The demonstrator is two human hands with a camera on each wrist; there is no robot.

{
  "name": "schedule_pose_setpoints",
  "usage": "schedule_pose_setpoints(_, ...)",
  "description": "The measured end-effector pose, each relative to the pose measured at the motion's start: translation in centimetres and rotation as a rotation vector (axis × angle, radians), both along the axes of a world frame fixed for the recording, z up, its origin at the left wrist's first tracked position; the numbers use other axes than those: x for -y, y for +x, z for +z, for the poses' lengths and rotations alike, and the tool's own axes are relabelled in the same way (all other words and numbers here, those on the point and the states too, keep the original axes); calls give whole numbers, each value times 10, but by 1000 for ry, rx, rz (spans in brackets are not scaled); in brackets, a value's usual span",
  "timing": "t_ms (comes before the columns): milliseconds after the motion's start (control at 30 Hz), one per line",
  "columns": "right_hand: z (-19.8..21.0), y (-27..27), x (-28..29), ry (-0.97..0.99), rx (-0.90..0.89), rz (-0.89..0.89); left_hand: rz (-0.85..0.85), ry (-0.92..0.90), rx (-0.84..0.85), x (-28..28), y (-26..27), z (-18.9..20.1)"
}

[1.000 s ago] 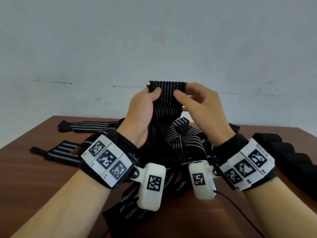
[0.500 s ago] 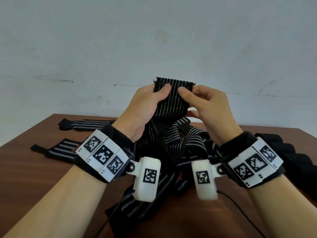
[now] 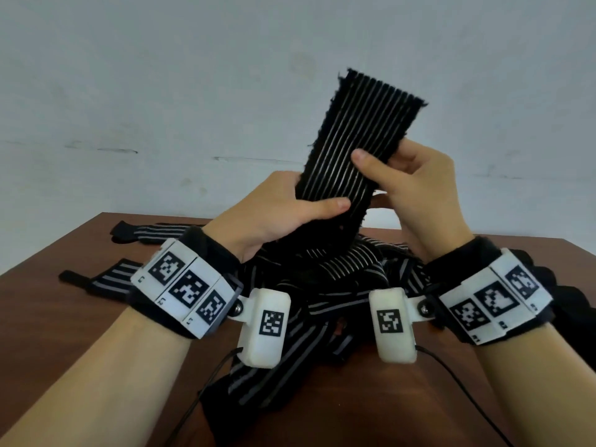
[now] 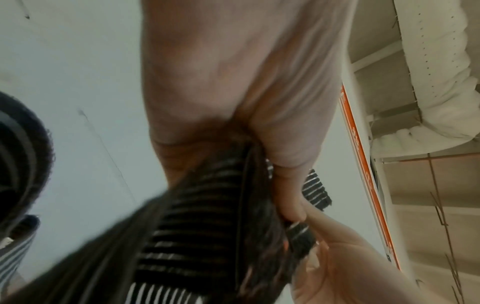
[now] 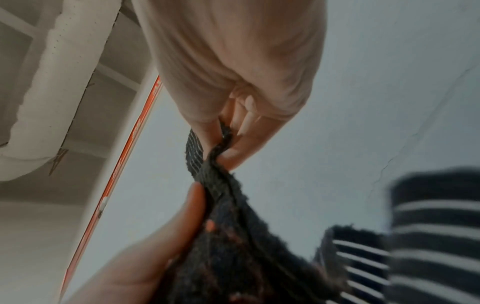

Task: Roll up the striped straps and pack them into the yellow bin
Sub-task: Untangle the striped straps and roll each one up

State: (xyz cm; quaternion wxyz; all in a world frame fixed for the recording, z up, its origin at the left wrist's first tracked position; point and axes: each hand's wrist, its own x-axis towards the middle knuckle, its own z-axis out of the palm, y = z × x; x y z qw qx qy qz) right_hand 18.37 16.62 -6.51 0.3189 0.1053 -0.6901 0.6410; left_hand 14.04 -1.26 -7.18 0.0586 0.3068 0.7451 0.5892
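Holding one striped strap upright above the heap of straps, the left hand and right hand pinched it, probably to start rolling; no yellow bin showed.

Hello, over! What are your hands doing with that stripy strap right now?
Left hand and right hand both pinch striped strap, unrolled. Strap pile on table. Yellow bin unseen.

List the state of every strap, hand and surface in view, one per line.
Held striped strap: unrolled, free end sticking up, gripped by both hands.
Left hand: pinching the strap's lower part.
Right hand: pinching the strap higher up.
Strap pile: tangled, unrolled, on the table.
Two flat straps: lying unrolled at the left.
Wooden table: bearing the straps.
Yellow bin: not in view.
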Motion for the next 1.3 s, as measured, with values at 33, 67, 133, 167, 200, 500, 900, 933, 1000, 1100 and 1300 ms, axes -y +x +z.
schedule_pose_setpoints(33,2,1,-1,-36,5,12,20,5,-32,0,0,0)
schedule_pose_setpoints(67,3,3,-1,-74,17,31,38,31,-62,1,0,0)
schedule_pose_setpoints(133,4,4,0,-160,55,85,54,101,-107,-1,4,1)
schedule_pose_setpoints(167,5,4,1,-200,73,116,57,138,-123,-2,6,3)
schedule_pose_setpoints(200,6,4,3,-237,85,149,49,180,-126,-3,9,5)
schedule_pose_setpoints(500,9,0,2,-389,179,201,-8,42,-97,-6,7,-1)
schedule_pose_setpoints(900,2,-11,-7,-363,100,96,-49,-84,162,-13,6,-8)
schedule_pose_setpoints(933,3,-10,-10,-373,76,90,12,-97,108,-13,3,-9)
schedule_pose_setpoints(1000,3,-10,-15,-414,37,67,200,-125,-106,-13,-2,-9)
schedule_pose_setpoints(1100,2,-11,-20,-475,2,35,261,-230,-319,-7,-8,-8)
schedule_pose_setpoints(1300,4,-14,-20,-522,9,-7,-86,-117,43,2,-4,-7)
